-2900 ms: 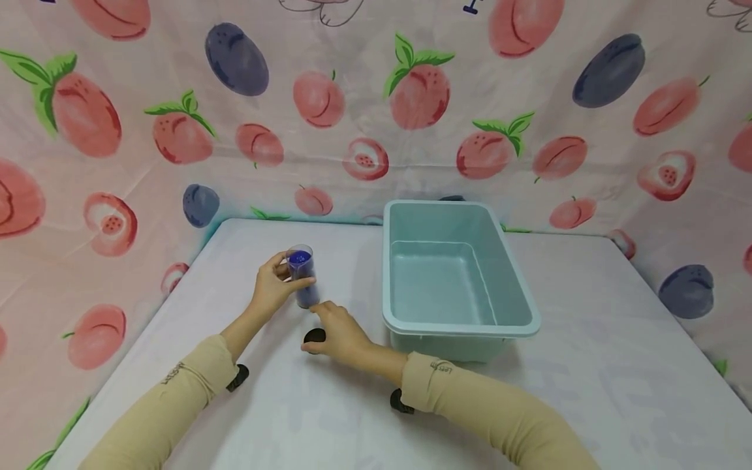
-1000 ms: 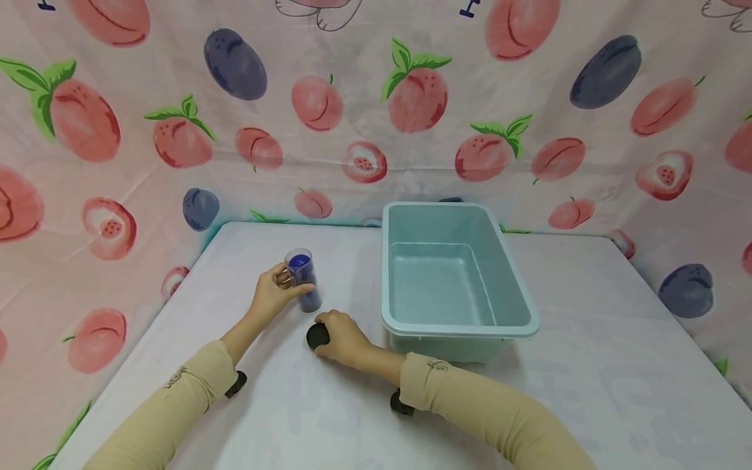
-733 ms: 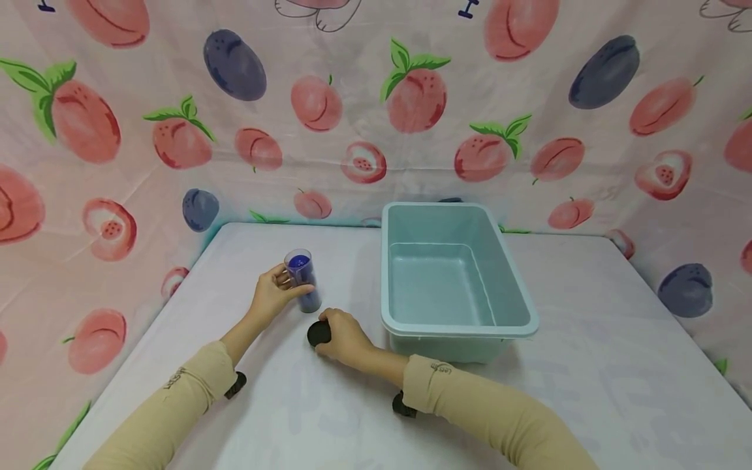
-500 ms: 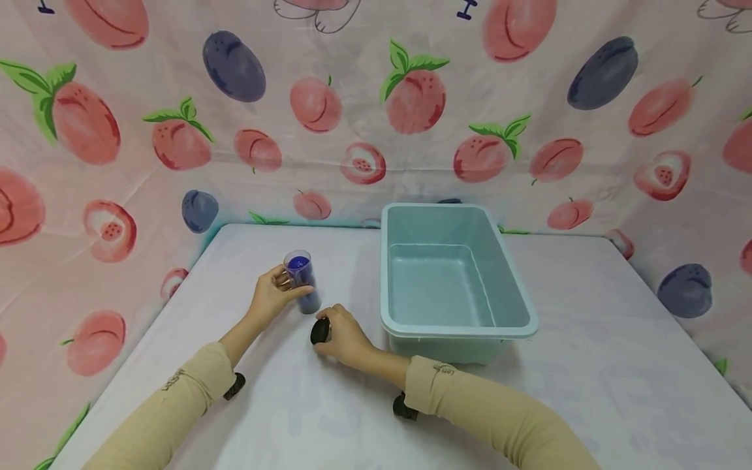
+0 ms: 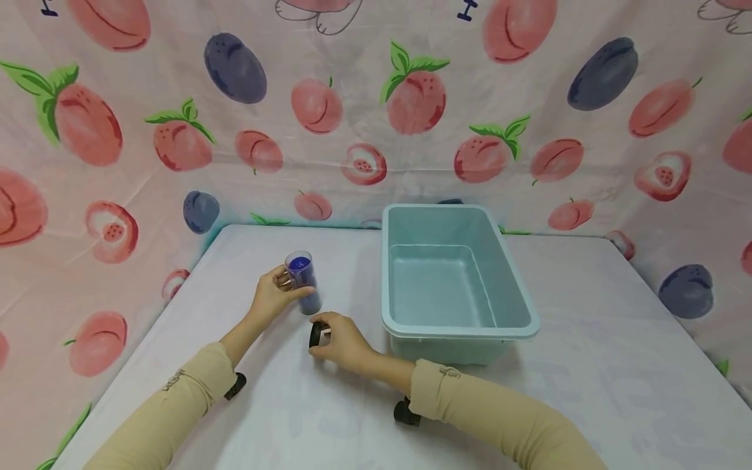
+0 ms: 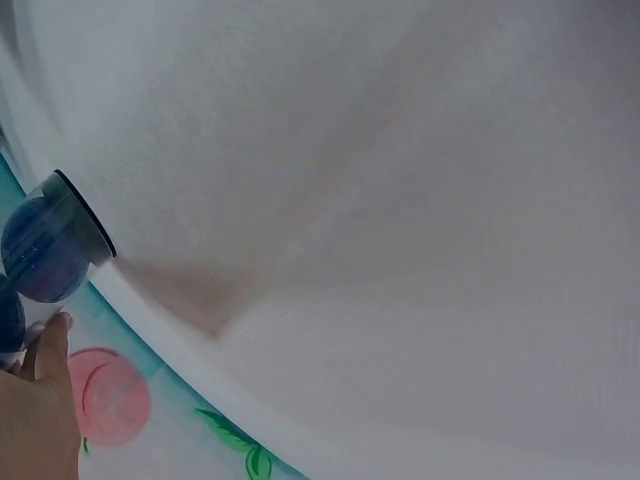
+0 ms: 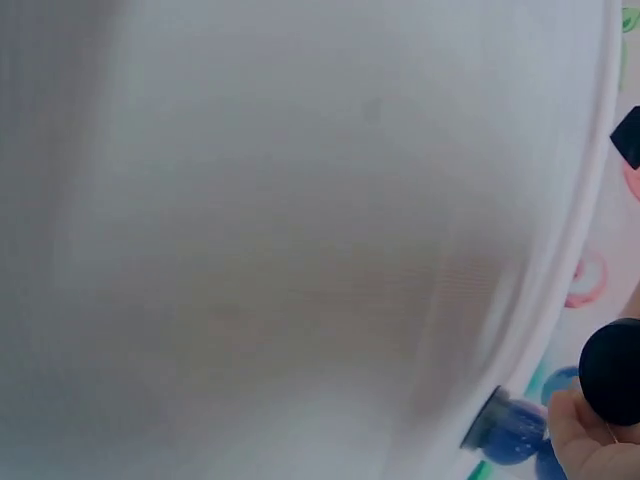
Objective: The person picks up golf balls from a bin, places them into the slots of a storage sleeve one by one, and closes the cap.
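My left hand grips a clear tube around its side, thumb across the front. In the left wrist view, dark blue balls show inside the tube, which has a dark band at one end. In the head view the tube's upper end is uncovered, with a bright blue ball just below the rim. My right hand pinches a round black lid between thumb and fingers, turned nearly edge-on, just in front of the tube's base. The lid's round face shows in the right wrist view.
A pale blue-green plastic basin stands right of the hands, with nothing inside it. The white-covered table runs back to a fruit-print cloth. Black wrist devices sit under both cuffs, one at the right wrist.
The right hand has drawn back slightly from the tube's base. It has turned the black lid from facing the head camera to nearly edge-on. The left hand and tube have barely moved.
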Action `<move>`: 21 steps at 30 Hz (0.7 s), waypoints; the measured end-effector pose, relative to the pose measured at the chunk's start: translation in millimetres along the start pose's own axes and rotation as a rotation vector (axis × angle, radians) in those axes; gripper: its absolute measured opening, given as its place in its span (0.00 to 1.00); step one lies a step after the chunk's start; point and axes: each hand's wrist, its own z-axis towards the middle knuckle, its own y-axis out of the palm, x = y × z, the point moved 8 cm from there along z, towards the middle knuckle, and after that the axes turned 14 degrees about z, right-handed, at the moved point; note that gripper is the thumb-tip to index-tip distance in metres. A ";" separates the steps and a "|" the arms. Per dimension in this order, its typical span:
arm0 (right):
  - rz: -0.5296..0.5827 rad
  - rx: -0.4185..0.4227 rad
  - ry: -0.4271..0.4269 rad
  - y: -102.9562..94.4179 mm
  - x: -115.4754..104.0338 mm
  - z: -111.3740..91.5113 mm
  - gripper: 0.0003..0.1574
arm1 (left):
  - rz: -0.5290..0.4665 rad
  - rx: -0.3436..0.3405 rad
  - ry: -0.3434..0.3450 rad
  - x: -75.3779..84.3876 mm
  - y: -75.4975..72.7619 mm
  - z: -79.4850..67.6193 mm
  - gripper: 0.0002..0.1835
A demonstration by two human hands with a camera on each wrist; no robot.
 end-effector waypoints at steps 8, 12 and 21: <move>0.069 0.045 -0.014 -5.6 -11.1 -2.2 0.29 | 0.009 0.009 0.019 2.1 -0.9 -1.5 0.30; 0.080 0.053 -0.022 -9.8 -16.7 -3.9 0.28 | -0.010 0.013 0.012 4.3 -2.4 -2.5 0.33; 0.158 0.052 -0.057 -18.0 -37.3 -10.6 0.28 | -0.063 0.061 0.053 12.5 -5.2 -2.0 0.29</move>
